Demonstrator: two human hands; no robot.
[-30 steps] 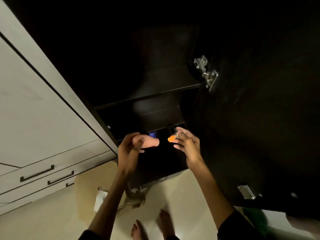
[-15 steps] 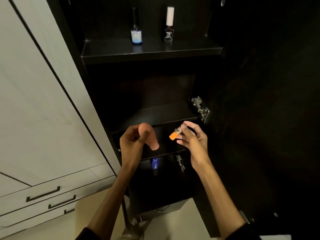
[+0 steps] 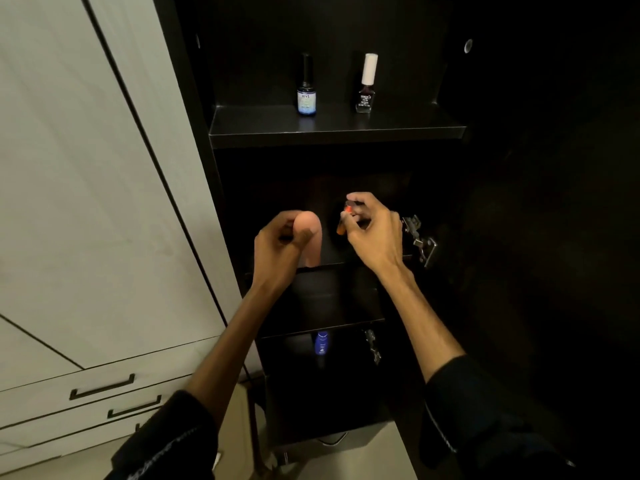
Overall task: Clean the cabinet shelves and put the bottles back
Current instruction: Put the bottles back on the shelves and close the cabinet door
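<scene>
Both hands reach into the open dark cabinet (image 3: 346, 15) at its middle shelf (image 3: 332, 263); the left hand (image 3: 277, 249) has fingers and thumb curled round a peach-pink bottle (image 3: 309, 237), which stands upright with its base at the front edge of that shelf; the right hand (image 3: 375, 233) pinches a small orange-capped bottle (image 3: 343, 221) between thumb and fingertips, held tilted above the same shelf, just right of the pink one and apart from it; on the upper shelf (image 3: 336, 131) two small bottles stand upright and apart, a blue-labelled one (image 3: 306, 95) on the left and a white-capped one (image 3: 366, 86) on the right; a blue bottle (image 3: 322, 342) sits on a lower shelf under the hands; a metal hinge (image 3: 419, 239) shows beside the right hand; pale drawers (image 3: 86, 407) with dark handles lie to the left.
</scene>
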